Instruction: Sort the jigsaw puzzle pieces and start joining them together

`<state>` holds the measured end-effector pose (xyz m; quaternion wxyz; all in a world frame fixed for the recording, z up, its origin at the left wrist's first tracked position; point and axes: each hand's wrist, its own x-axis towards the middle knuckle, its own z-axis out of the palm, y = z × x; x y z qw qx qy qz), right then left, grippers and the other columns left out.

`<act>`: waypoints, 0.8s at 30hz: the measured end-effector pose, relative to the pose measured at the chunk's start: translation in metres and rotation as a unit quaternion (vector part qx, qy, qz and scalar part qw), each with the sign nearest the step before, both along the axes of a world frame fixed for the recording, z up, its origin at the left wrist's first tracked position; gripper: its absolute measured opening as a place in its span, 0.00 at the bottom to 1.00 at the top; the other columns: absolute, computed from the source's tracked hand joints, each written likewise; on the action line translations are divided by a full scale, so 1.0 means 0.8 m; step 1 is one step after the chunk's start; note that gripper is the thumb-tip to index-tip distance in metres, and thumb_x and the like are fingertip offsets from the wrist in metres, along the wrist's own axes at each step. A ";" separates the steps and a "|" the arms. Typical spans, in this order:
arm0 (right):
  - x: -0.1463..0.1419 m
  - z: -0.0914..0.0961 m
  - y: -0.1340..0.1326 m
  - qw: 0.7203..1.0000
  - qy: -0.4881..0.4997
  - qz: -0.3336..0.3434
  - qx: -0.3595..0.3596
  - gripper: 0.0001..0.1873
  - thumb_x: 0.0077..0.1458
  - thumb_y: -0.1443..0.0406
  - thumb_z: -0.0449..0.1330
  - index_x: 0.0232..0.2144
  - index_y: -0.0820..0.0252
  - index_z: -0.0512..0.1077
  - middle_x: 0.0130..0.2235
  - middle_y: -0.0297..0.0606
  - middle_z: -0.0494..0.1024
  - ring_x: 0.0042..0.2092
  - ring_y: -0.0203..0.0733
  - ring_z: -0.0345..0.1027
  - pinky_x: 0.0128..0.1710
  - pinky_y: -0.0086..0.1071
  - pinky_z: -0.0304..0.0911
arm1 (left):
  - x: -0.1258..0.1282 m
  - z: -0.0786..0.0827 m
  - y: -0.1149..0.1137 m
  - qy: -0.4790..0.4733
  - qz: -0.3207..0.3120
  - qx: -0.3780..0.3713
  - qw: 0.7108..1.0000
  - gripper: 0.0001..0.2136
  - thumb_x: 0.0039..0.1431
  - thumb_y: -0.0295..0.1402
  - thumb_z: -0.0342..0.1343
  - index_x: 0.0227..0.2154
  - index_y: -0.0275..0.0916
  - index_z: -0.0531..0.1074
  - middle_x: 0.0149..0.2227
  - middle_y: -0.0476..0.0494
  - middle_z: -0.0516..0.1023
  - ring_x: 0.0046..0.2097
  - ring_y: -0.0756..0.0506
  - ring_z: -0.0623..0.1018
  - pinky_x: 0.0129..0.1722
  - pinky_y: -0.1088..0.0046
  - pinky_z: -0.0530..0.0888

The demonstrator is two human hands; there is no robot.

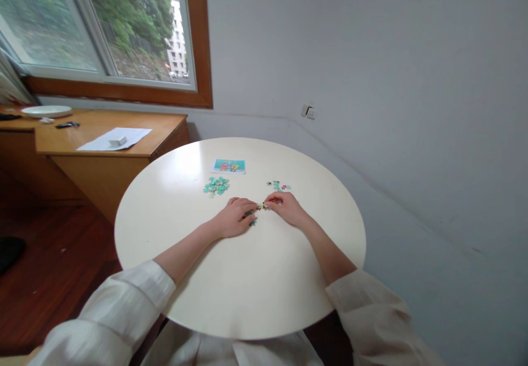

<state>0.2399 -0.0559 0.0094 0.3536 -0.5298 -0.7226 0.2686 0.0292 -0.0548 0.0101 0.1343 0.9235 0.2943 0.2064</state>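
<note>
Near the middle of the round table, my left hand point(236, 217) is curved over a small cluster of joined jigsaw puzzle pieces point(253, 222), holding it against the surface and hiding much of it. My right hand point(286, 208) pinches a small jigsaw puzzle piece point(266, 206) between thumb and fingers at the cluster's right end. The fingertips of both hands are close together there. Beyond my left hand is a pile of teal puzzle pieces point(216, 186). A few scattered pieces point(276, 185) lie just past my right hand. Behind the pile is a colourful picture card point(229, 166).
The white round table point(247, 289) has its edge close to my body. A wooden desk point(99, 159) at the left bears a paper sheet point(138, 134) with a small white box point(117, 141), and a white plate point(47, 111). A wall with a socket point(308, 112) rises behind.
</note>
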 end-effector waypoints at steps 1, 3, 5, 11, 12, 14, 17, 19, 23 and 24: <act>-0.002 0.001 -0.001 1.000 -0.001 0.010 -0.005 0.08 0.48 0.64 0.58 0.28 0.62 0.75 0.29 0.37 0.78 0.32 0.37 0.67 0.35 0.32 0.61 | 0.000 0.001 0.000 0.003 -0.001 0.002 1.000 0.14 0.61 0.33 0.45 0.47 0.38 0.70 0.49 0.38 0.74 0.53 0.42 0.70 0.55 0.60 0.60; -0.005 0.002 -0.003 1.000 -0.003 0.027 -0.013 0.08 0.48 0.63 0.58 0.27 0.63 0.75 0.29 0.38 0.78 0.32 0.37 0.68 0.35 0.31 0.61 | 0.001 0.004 -0.002 0.010 -0.005 0.004 1.000 0.15 0.61 0.32 0.45 0.47 0.39 0.70 0.50 0.39 0.73 0.53 0.42 0.69 0.55 0.59 0.60; -0.007 0.002 -0.004 0.999 -0.001 0.033 -0.017 0.08 0.48 0.63 0.59 0.28 0.63 0.75 0.29 0.38 0.78 0.33 0.37 0.69 0.36 0.31 0.62 | 0.002 0.006 -0.003 0.019 -0.009 0.005 1.000 0.15 0.61 0.32 0.44 0.48 0.40 0.69 0.51 0.39 0.73 0.54 0.42 0.68 0.55 0.58 0.60; -0.012 -0.005 -0.002 0.999 0.028 0.016 -0.043 0.08 0.46 0.63 0.61 0.29 0.63 0.73 0.29 0.38 0.78 0.32 0.37 0.70 0.34 0.31 0.63 | 0.002 0.008 -0.004 0.034 -0.012 0.001 0.999 0.16 0.61 0.32 0.43 0.49 0.40 0.69 0.52 0.39 0.72 0.54 0.41 0.68 0.55 0.57 0.59; -0.013 -0.005 -0.002 0.998 0.029 0.014 -0.045 0.08 0.46 0.63 0.62 0.28 0.63 0.73 0.28 0.38 0.78 0.31 0.37 0.70 0.34 0.31 0.63 | 0.002 0.008 -0.004 0.034 -0.012 0.001 0.999 0.16 0.61 0.32 0.43 0.49 0.40 0.69 0.52 0.39 0.72 0.54 0.41 0.68 0.55 0.57 0.59; -0.014 -0.005 -0.003 0.999 0.027 0.011 -0.044 0.08 0.45 0.63 0.62 0.27 0.62 0.72 0.27 0.37 0.77 0.30 0.36 0.70 0.33 0.30 0.63 | 0.003 0.008 -0.004 0.029 -0.011 0.001 1.000 0.16 0.61 0.32 0.44 0.49 0.40 0.69 0.52 0.39 0.72 0.54 0.41 0.68 0.55 0.57 0.59; -0.015 -0.002 -0.004 0.999 0.016 0.014 -0.036 0.08 0.45 0.62 0.62 0.25 0.62 0.72 0.26 0.36 0.77 0.30 0.36 0.69 0.32 0.30 0.63 | 0.003 0.008 -0.004 0.026 -0.008 -0.001 1.000 0.16 0.61 0.32 0.44 0.49 0.40 0.68 0.52 0.39 0.72 0.54 0.41 0.68 0.55 0.58 0.59; -0.015 0.000 -0.005 0.999 0.007 0.018 -0.031 0.08 0.46 0.62 0.62 0.24 0.62 0.72 0.26 0.35 0.77 0.29 0.35 0.68 0.32 0.30 0.62 | 0.003 0.009 -0.005 0.028 -0.008 -0.002 1.000 0.16 0.61 0.32 0.44 0.49 0.40 0.68 0.51 0.39 0.72 0.54 0.41 0.68 0.55 0.58 0.59; -0.016 0.004 -0.007 0.999 -0.032 0.017 -0.017 0.07 0.47 0.63 0.61 0.24 0.62 0.74 0.24 0.34 0.75 0.28 0.34 0.65 0.30 0.28 0.59 | 0.003 0.010 -0.005 0.031 -0.010 0.001 0.999 0.15 0.60 0.32 0.44 0.48 0.41 0.69 0.51 0.40 0.72 0.54 0.41 0.69 0.54 0.58 0.60; -0.016 0.004 -0.007 0.999 -0.042 0.014 -0.014 0.06 0.48 0.63 0.61 0.24 0.61 0.74 0.23 0.33 0.74 0.28 0.34 0.64 0.30 0.28 0.58 | 0.003 0.011 -0.005 0.031 -0.011 0.000 0.999 0.15 0.60 0.32 0.45 0.47 0.41 0.69 0.51 0.40 0.72 0.53 0.41 0.69 0.54 0.58 0.60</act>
